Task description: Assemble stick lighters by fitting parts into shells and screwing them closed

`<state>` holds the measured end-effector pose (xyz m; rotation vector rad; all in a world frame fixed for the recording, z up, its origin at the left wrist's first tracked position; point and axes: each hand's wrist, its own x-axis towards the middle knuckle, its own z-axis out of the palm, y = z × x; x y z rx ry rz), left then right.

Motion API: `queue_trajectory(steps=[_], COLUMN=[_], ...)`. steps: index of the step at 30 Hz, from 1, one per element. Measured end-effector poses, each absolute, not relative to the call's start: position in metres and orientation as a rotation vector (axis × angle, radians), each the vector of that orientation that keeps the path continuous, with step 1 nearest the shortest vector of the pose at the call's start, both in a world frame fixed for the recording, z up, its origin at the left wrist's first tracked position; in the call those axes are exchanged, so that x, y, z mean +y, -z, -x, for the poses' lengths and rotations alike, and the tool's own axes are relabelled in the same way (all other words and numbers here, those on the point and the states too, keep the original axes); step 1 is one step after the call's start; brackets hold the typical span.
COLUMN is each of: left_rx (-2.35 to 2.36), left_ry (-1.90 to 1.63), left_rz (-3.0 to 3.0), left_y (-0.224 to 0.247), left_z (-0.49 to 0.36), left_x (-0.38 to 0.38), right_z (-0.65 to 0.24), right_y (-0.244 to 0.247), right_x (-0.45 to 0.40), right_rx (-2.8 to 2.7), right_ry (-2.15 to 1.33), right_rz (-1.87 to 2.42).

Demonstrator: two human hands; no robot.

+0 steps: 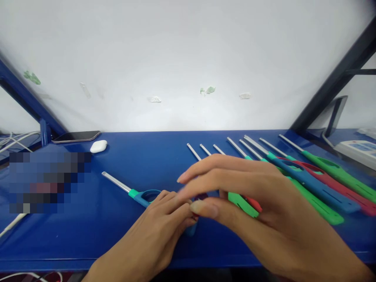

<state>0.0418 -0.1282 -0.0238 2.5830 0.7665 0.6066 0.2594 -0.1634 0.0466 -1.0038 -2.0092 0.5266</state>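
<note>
My left hand [167, 223] is closed around the handle of a blue gas lighter [141, 197], which lies on the blue shelf with its metal tube pointing up and left. The handle's butt end shows below my fingers. Arched over it, my right hand [243, 196] has its index and middle fingers reaching over the left knuckles, and the thumb stands apart from them, its tip against the left fingers. A small dark red patch [201, 197] shows between the right thumb and fingers; I cannot make out what it is. My hands hide most of the handle.
Right of my hands lie several gas lighters in a row, among them a green one [337, 168], a red one [349, 192] and a blue one [320, 186]. At the back left are a phone [76, 136] and a white earbud case [99, 146]. A white wall [188, 58] stands behind.
</note>
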Motion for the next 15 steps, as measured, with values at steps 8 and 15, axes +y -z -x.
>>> queue_trajectory(steps=[8, 15], left_rx=[0.764, 0.769], left_ry=[-0.547, -0.603], left_rz=[-2.624, -2.581], left_y=[0.028, 0.023], left_z=[-0.040, -0.042], left_x=[-0.129, -0.129], right_z=[-0.242, -0.252], right_y=[-0.040, -0.045], right_x=[-0.153, -0.162], right_rx=[-1.808, -1.931], right_ry=[-0.297, -0.414], right_rz=[1.054, 1.064])
